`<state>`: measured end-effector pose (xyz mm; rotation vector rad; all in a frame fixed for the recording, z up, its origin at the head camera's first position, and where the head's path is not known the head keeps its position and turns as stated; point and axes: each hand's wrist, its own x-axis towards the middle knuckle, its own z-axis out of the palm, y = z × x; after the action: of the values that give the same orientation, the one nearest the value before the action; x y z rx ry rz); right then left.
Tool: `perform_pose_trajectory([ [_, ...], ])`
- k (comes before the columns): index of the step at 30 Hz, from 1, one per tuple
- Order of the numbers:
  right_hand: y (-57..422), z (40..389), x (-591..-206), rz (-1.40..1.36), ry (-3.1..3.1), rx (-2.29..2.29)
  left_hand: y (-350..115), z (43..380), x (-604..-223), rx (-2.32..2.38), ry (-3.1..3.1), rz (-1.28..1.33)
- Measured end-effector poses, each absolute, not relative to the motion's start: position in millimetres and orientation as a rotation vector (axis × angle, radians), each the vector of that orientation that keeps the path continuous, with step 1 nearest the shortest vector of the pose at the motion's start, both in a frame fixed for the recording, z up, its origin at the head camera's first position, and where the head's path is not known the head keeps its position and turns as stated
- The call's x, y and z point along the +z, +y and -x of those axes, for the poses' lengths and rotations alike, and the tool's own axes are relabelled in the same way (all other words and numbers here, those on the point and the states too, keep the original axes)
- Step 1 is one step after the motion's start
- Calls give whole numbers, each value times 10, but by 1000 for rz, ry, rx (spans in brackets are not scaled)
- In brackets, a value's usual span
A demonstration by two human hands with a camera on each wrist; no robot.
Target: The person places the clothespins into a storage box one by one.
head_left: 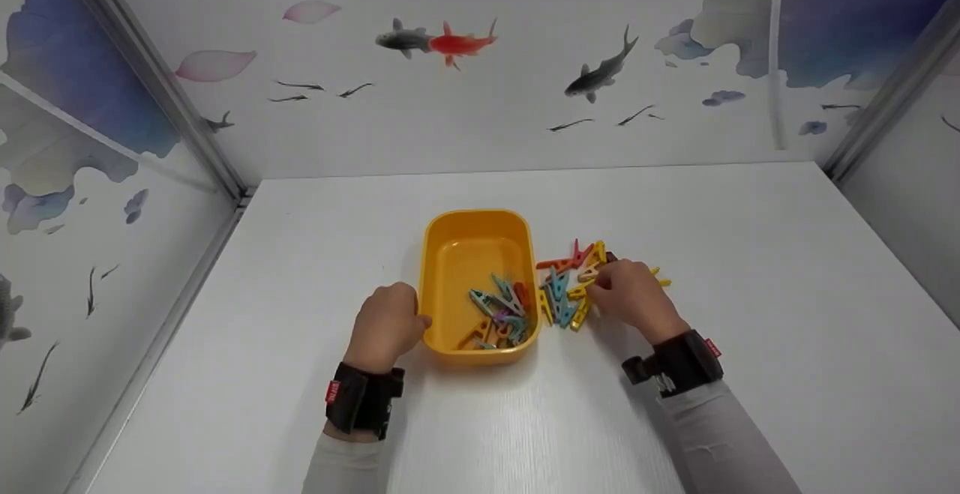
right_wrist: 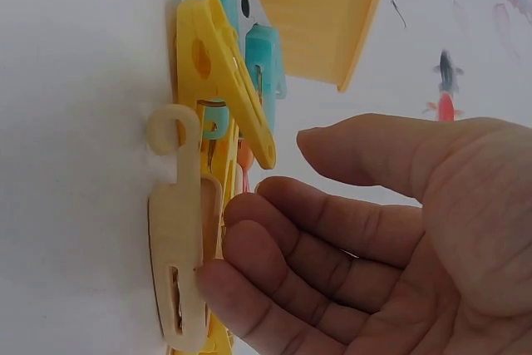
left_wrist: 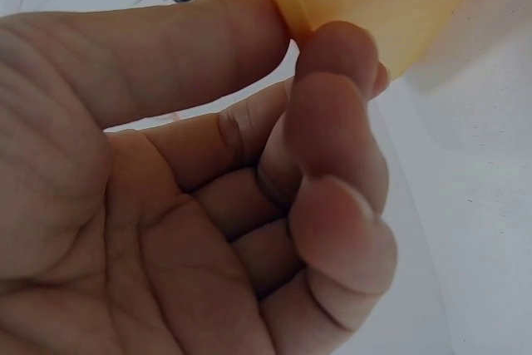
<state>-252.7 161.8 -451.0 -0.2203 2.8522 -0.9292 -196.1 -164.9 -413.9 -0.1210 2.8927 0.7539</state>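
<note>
In the head view a yellow plastic tub (head_left: 441,284) sits mid-table, with several coloured clothespins (head_left: 508,300) heaped in its near right part. My left hand (head_left: 384,327) pinches the tub's left wall between thumb and fingers; the left wrist view shows the tub wall (left_wrist: 366,6) between them. Just right of the tub lies a loose pile of clothespins (head_left: 559,291) in blue, yellow, red and orange. Over the pile's right side is my right hand (head_left: 634,295). Its thumb and fingers stand apart, with fingertips close to a beige clothespin (right_wrist: 179,239) and a yellow clothespin (right_wrist: 204,56).
The white table (head_left: 750,269) ends at a back wall panel (head_left: 510,127) printed with fish and petals. A side panel (head_left: 172,202) stands at the left, another at the right. Each wrist wears a black strap (head_left: 686,363) with a camera.
</note>
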Motion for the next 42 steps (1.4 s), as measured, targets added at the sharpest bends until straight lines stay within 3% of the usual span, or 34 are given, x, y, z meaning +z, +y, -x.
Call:
perform_pose_trajectory([
  [20, 1602, 2585, -4557, 206, 2813, -849, -1641, 1954, -4142, 755, 2900, 119],
  [42, 1528, 2425, -4320, 374, 2932, -1236, -1634, 1962, -4112, 736, 2879, 144],
])
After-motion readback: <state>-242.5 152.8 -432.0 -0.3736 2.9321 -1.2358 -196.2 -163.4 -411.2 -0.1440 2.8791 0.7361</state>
